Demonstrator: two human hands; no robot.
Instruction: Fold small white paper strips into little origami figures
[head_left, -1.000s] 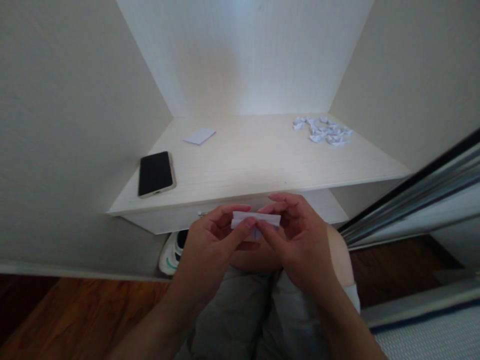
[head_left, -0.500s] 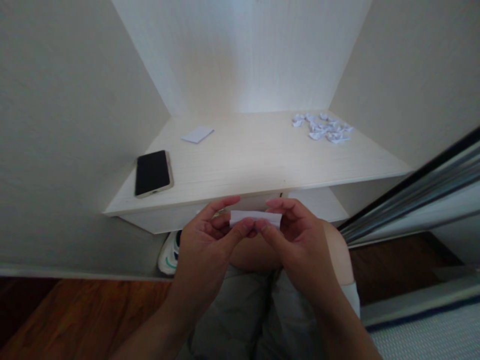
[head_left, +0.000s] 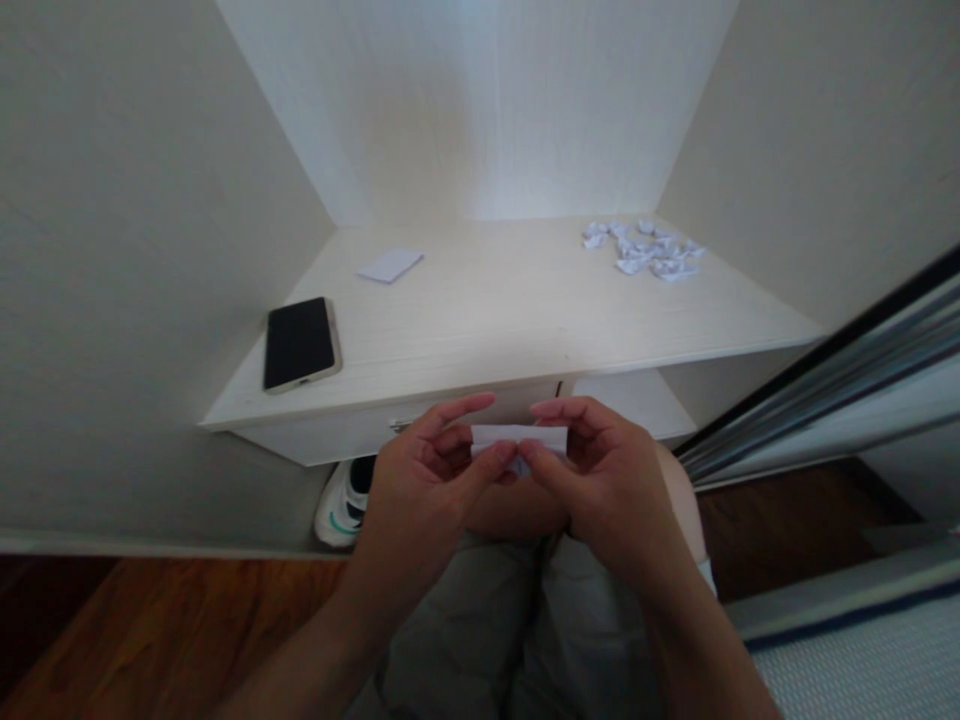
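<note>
A small white piece of paper is held level over my lap, in front of the shelf's edge. My left hand pinches its left part between thumb and fingers, the index finger stretched out above it. On the other side, my right hand grips the right part in the same way. Both thumbs press near the paper's middle, almost touching each other. The lower part of the paper looks folded, though the fingers hide some of it.
On the white shelf, a phone lies at the left and a folded white paper behind it. Several crumpled paper pieces sit at the back right. Under the shelf are a drawer front and a shoe.
Both hands still hold the paper, and the thumbs have shifted a little along its lower part. The left hand has moved slightly right. The view has shifted slightly.
</note>
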